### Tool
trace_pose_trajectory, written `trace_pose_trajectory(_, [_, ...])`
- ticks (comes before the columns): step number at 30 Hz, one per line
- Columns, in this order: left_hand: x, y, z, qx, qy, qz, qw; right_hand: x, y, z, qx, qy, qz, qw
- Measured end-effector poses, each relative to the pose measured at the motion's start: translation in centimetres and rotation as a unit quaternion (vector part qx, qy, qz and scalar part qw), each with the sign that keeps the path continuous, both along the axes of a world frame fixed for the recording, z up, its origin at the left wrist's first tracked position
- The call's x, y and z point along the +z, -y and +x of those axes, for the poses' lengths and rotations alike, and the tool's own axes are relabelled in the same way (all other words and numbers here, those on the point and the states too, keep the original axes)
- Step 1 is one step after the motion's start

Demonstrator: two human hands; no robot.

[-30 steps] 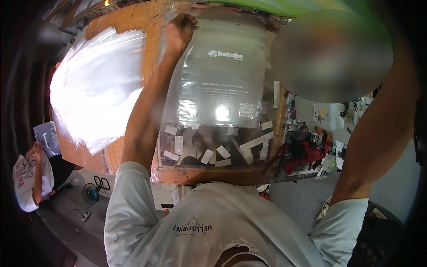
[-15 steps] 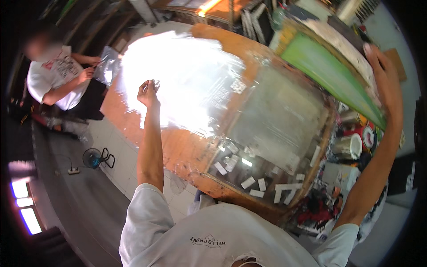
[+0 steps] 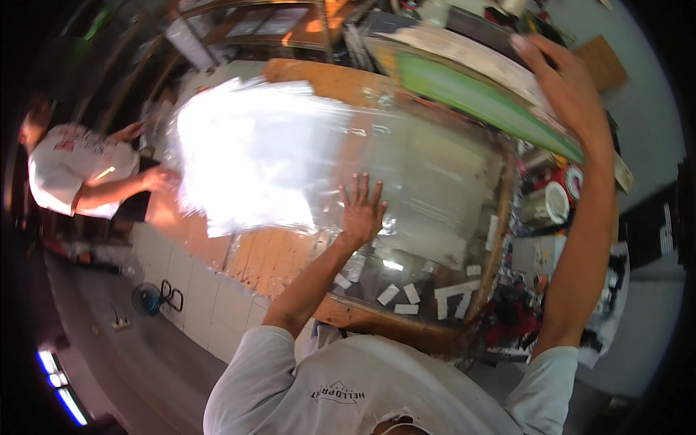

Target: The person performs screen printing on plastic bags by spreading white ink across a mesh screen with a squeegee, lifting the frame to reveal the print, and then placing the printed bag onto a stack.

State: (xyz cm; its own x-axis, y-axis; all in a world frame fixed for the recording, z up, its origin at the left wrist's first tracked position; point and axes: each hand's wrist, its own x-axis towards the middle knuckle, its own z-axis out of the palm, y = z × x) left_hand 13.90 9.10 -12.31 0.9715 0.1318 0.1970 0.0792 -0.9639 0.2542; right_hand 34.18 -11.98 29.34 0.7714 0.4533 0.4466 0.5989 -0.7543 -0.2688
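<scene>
My left hand (image 3: 362, 214) lies with its fingers spread on a clear plastic sheet (image 3: 373, 141), between the bright pile and the glass-like printing surface. The shiny stack of plastic sheets (image 3: 254, 156) spreads over the wooden table, its details washed out by glare. My right hand (image 3: 573, 94) is closed over the upper edge of a raised screen printing frame (image 3: 475, 90), which has a green mesh and stands tilted at the far side of the printing surface (image 3: 449, 174). The frame's edge hides part of its grip.
Small white pieces (image 3: 409, 293) lie along the near side of the printing surface. Cans and tape rolls (image 3: 554, 203) crowd its right side. Another person (image 3: 83, 170) stands at the table's left end, one hand near the stack. A fan (image 3: 148, 299) is on the floor.
My left hand has gone from a pinch over the shiny stack to lying flat farther right. My right hand stays on the frame. The other person has moved closer to the stack.
</scene>
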Motion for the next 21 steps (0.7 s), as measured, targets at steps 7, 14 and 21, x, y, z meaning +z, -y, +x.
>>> trace_pose_trajectory(7, [0.5,14.2,5.0,-0.121,-0.034,-0.050,0.991,2.4,-2.3,-6.8,-0.020,-0.045,-0.048,0.998])
trace_pose_trajectory(14, [2.1,18.1,3.9,-0.142,-0.027,-0.171,0.975,3.2,0.3,-5.4,0.007,-0.085,-0.033,0.996])
trace_pose_trajectory(21, [2.1,15.3,-2.3,-0.105,-0.039,-0.089,0.990,4.0,0.0,-4.7,0.035,-0.114,-0.024,0.993])
